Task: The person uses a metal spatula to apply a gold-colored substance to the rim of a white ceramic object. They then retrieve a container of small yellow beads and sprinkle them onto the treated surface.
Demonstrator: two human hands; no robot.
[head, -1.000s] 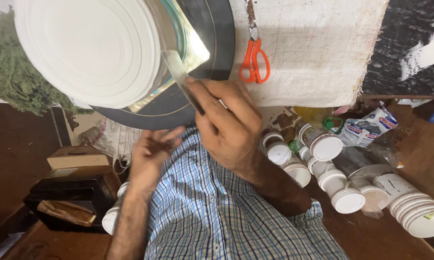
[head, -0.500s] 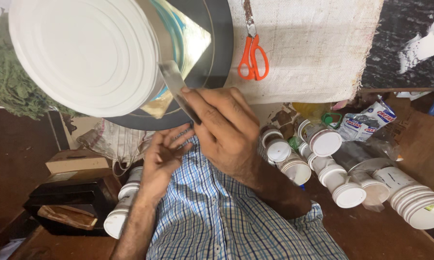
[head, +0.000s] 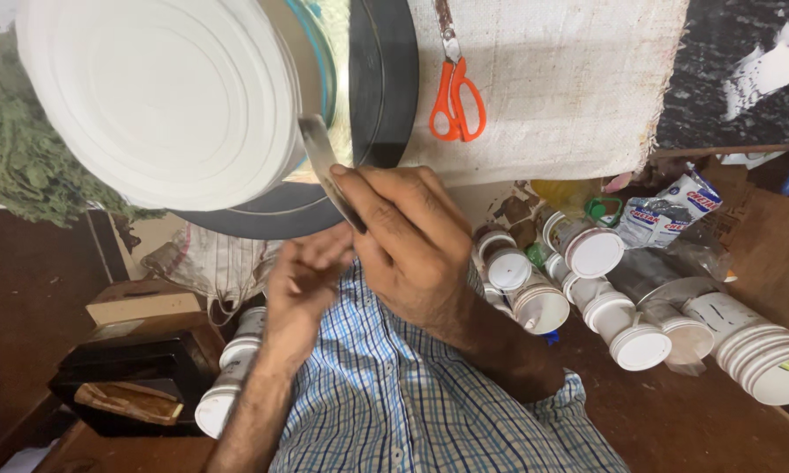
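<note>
My right hand (head: 412, 241) is shut on a flat grey metal blade (head: 320, 162), gripping its lower end. The blade's tip points up and lies against the rim of a large white round container (head: 158, 96). That container rests in a dark round pan (head: 386, 88). My left hand (head: 302, 280) is just below and to the left, with its curled fingers touching my right thumb. Whether it holds anything is hidden. Both forearms come up over my blue checked shirt (head: 394, 394).
Orange-handled scissors (head: 454, 101) lie on a burlap cloth (head: 570, 79). Several white-capped jars (head: 596, 254) and stacked white lids (head: 767, 359) crowd the right. Green leaves (head: 18, 158) sit at the left, with a black box (head: 123, 377) and a brown box (head: 140, 302) below.
The blade has risen along the white container's rim. My left hand has curled its spread fingers and moved up against my right hand.
</note>
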